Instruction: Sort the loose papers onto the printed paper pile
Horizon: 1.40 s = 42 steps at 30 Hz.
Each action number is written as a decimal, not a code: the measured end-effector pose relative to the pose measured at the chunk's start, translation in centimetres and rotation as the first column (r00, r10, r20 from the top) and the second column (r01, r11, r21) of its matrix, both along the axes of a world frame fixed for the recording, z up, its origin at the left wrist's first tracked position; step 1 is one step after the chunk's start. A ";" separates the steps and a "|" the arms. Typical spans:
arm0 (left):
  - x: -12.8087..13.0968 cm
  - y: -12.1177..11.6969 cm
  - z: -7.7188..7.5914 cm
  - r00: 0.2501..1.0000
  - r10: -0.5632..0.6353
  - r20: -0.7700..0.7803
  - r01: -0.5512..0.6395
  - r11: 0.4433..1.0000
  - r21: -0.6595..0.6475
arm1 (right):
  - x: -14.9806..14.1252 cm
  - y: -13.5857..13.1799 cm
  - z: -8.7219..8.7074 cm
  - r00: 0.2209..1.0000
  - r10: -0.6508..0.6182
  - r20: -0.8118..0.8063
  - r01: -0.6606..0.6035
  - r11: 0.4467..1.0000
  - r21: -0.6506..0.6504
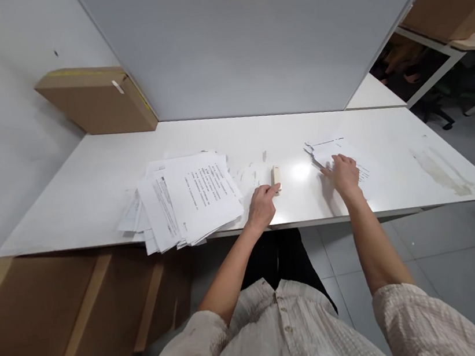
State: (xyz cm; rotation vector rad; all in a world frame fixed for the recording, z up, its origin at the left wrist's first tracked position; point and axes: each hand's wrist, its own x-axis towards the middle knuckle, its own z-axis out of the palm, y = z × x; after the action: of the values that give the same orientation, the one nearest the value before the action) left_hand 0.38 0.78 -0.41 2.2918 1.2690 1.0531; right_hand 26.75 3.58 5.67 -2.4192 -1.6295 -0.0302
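Note:
My left hand (262, 205) is closed, its fingertips gripping the near end of a small cream-coloured stapler (276, 176) that stands on the white tabletop. To the right, my right hand (344, 175) rests over a small stack of printed papers (330, 148). Its thumb is apart from the fingers, near the stack's left edge, where several sheets look slightly raised. The hand hides part of the stack. Left of my left hand lies a larger, untidy pile of printed sheets (205, 197), fanned out and overhanging the table's front edge.
A flat cardboard box (96, 100) leans at the table's back left corner. A tall grey panel (246, 42) rises along the back of the white table (76, 187). Larger cardboard boxes (63, 317) stand below at left; more boxes (447, 10) sit on another table at right.

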 end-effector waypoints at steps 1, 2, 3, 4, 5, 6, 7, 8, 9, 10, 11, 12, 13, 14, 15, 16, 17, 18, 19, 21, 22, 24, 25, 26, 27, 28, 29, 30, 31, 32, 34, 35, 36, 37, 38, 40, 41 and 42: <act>0.0 0.0 -0.1 1.000 0.001 0.002 -0.001 1.000 0.006 | 0.9 -0.1 -0.5 1.000 0.003 -0.008 -0.003 0.999 -0.047; 0.0 0.0 -0.1 1.000 0.000 0.004 0.000 1.000 0.009 | 1.6 -0.2 -0.9 1.000 0.001 -0.027 -0.003 0.997 -0.082; 0.0 0.1 -0.2 1.000 -0.004 0.005 0.003 1.000 0.011 | 2.0 -0.3 -1.2 0.999 -0.009 -0.053 0.003 0.995 -0.101; -0.1 0.1 -0.2 1.000 -0.007 0.006 0.007 1.000 0.011 | 2.2 -0.3 -1.4 0.996 -0.023 -0.081 0.015 0.995 -0.103; -0.1 0.1 -0.1 1.000 -0.009 0.007 0.009 1.000 0.010 | 2.4 -0.4 -1.4 0.993 -0.036 -0.108 0.026 0.995 -0.092; -0.1 0.1 -0.1 1.000 -0.010 0.010 0.010 1.000 0.008 | 2.5 -0.4 -1.4 0.991 -0.044 -0.129 0.034 0.996 -0.079; -0.1 0.1 -0.1 1.000 -0.011 0.014 0.010 1.000 0.005 | 2.5 -0.4 -1.3 0.989 -0.045 -0.142 0.035 0.997 -0.073; -0.1 0.1 0.0 1.000 -0.009 0.018 0.009 1.000 0.000 | 2.5 -0.5 -1.2 0.988 -0.043 -0.147 0.032 0.997 -0.076; -0.1 0.1 0.0 1.000 -0.007 0.021 0.007 1.000 -0.006 | 2.5 -0.5 -1.1 0.989 -0.041 -0.143 0.030 0.996 -0.084; -0.1 0.1 0.1 1.000 -0.004 0.024 0.004 1.000 -0.012 | 2.5 -0.5 -1.0 0.990 -0.045 -0.132 0.033 0.995 -0.090; 0.0 0.1 0.1 1.000 -0.003 0.025 0.004 1.000 -0.019 | 2.5 -0.5 -0.9 0.992 -0.054 -0.118 0.043 0.995 -0.089; 0.0 0.1 0.1 1.000 -0.003 0.028 0.003 1.000 -0.026 | 2.5 -0.5 -0.9 0.992 -0.067 -0.105 0.058 0.995 -0.080; 0.0 0.1 0.1 0.999 -0.004 0.032 0.005 0.999 -0.033 | 2.4 -0.6 -0.9 0.993 -0.078 -0.094 0.072 0.995 -0.064; -0.1 0.1 0.1 0.999 -0.005 0.038 0.007 0.999 -0.039 | 2.3 -0.7 -0.8 0.994 -0.084 -0.076 0.081 0.996 -0.040; -0.1 0.1 0.1 0.999 -0.006 0.050 0.008 0.999 -0.044 | 2.1 -0.9 -0.7 0.995 -0.081 -0.050 0.081 0.997 -0.004; -0.2 0.1 0.2 0.998 -0.006 0.068 0.009 0.999 -0.046 | 1.8 -1.2 -0.3 0.997 -0.070 -0.016 0.070 0.997 0.045; -0.2 0.1 0.2 0.995 -0.002 0.095 0.006 0.999 -0.044 | 1.5 -1.7 0.2 0.998 -0.056 0.018 0.054 0.993 0.106; -0.3 0.1 0.3 0.991 0.006 0.133 0.000 0.999 -0.042 | 1.0 -2.3 1.0 0.999 -0.036 0.041 0.028 0.985 0.172; -0.4 0.0 0.4 0.983 0.016 0.183 -0.008 0.999 -0.046 | 0.3 -3.2 2.0 0.999 -0.001 0.041 -0.008 0.973 0.231; -0.4 -0.2 1.0 0.946 0.040 0.323 -0.008 0.995 -0.098 | -1.4 -5.4 4.3 0.993 0.108 -0.041 -0.090 0.946 0.313; -0.4 -0.4 1.4 0.910 0.048 0.412 0.015 0.989 -0.149 | -2.5 -6.6 5.4 0.977 0.183 -0.114 -0.134 0.930 0.341; -0.4 -1.0 2.4 0.793 0.050 0.608 0.146 0.952 -0.268 | -4.6 -9.0 7.3 0.913 0.315 -0.261 -0.191 0.892 0.409; -0.3 -1.3 2.9 0.713 0.051 0.700 0.247 0.915 -0.318 | -5.6 -10.0 7.9 0.872 0.364 -0.328 -0.201 0.876 0.439; -0.3 -1.6 3.4 0.628 0.065 0.775 0.354 0.864 -0.359 | -6.4 -10.7 8.3 0.827 0.402 -0.393 -0.204 0.866 0.456; -0.3 -1.9 3.9 0.551 0.101 0.828 0.446 0.804 -0.394 | -7.0 -11.2 8.4 0.776 0.430 -0.462 -0.210 0.866 0.454; -0.3 -2.2 4.2 0.491 0.153 0.858 0.513 0.745 -0.427 | -7.2 -11.2 8.2 0.720 0.446 -0.531 -0.223 0.874 0.432; -0.4 -2.3 4.3 0.445 0.210 0.870 0.557 0.696 -0.453 | -7.1 -10.9 7.8 0.673 0.443 -0.593 -0.234 0.887 0.398; -0.5 -2.4 4.3 0.412 0.262 0.873 0.579 0.664 -0.473 | -6.7 -10.3 7.2 0.648 0.421 -0.635 -0.234 0.903 0.360; -0.6 -2.4 4.1 0.389 0.300 0.871 0.584 0.651 -0.485 | -6.0 -9.4 6.4 0.661 0.381 -0.646 -0.217 0.922 0.321; -0.7 -2.3 3.7 0.373 0.322 0.870 0.581 0.650 -0.490 | -5.1 -8.3 5.4 0.719 0.324 -0.615 -0.179 0.941 0.287; -0.9 -2.0 2.8 0.373 0.336 0.865 0.562 0.659 -0.499 | -3.0 -5.7 3.4 0.887 0.171 -0.429 -0.073 0.969 0.236; -1.0 -1.8 2.3 0.389 0.340 0.856 0.549 0.660 -0.512 | -1.9 -4.4 2.4 0.944 0.108 -0.311 -0.044 0.978 0.205; -1.0 -1.6 1.9 0.409 0.342 0.846 0.538 0.658 -0.526 | -0.9 -3.3 1.5 0.975 0.073 -0.209 -0.039 0.986 0.164; -1.1 -1.5 1.6 0.426 0.344 0.837 0.529 0.656 -0.538 | -0.1 -2.4 0.7 0.989 0.060 -0.133 -0.045 0.992 0.116; -1.1 -1.4 1.5 0.437 0.345 0.830 0.524 0.652 -0.548 | 0.6 -1.6 0.1 0.994 0.060 -0.091 -0.054 0.996 0.068; -1.1 -1.3 1.3 0.440 0.348 0.828 0.524 0.649 -0.552 | 1.5 -0.7 -0.8 0.996 0.054 -0.075 -0.055 0.998 -0.013; -1.0 -1.3 1.3 0.434 0.349 0.831 0.527 0.649 -0.548 | 1.8 -0.4 -1.0 0.996 0.035 -0.085 -0.038 0.999 -0.038; -1.0 -1.2 1.2 0.428 0.349 0.834 0.530 0.651 -0.544 | 2.0 -0.3 -1.2 0.995 0.011 -0.101 -0.016 0.998 -0.053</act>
State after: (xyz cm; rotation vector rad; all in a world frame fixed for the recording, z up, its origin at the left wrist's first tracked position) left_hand -0.63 -0.46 0.82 0.7924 0.7685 1.1202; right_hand 28.73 3.32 4.48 -2.4068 -1.6223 0.1370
